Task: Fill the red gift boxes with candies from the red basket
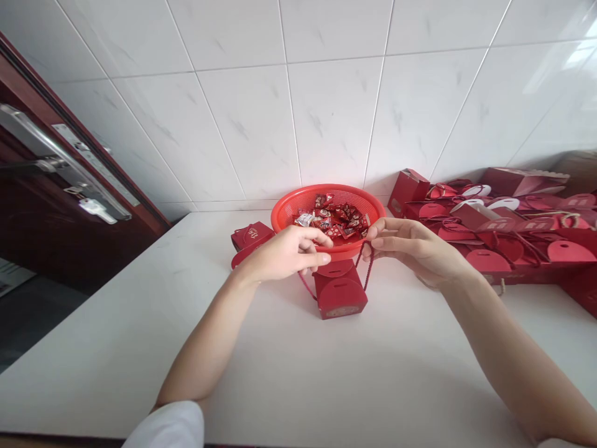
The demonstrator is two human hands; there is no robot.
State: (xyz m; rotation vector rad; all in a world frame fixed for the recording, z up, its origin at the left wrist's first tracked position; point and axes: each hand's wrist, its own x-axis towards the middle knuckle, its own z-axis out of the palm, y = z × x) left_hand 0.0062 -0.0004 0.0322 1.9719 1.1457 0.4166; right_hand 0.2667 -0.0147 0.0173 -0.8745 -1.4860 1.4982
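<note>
A small red gift box [342, 300] stands upright on the white tabletop, its two rounded, slotted flaps raised. Dark red cord handles [369, 274] come out at its left and right sides. My right hand [410, 246] pinches the top of the right cord loop between thumb and fingers. Over the box's left side, my left hand [293, 252] has its fingers curled about the left cord, which runs up under them; the exact grip is partly hidden. Its thumb and index finger are apart. Just behind the box is a red plastic basket [283, 211] with wrapped candies [342, 218] in it.
Another red box [252, 236] lies left of the basket, partly behind my left wrist. Many red boxes with cords [504, 230] are heaped at the right against the tiled wall [336, 118]. A dark red door [46, 186] with a metal handle stands at the left.
</note>
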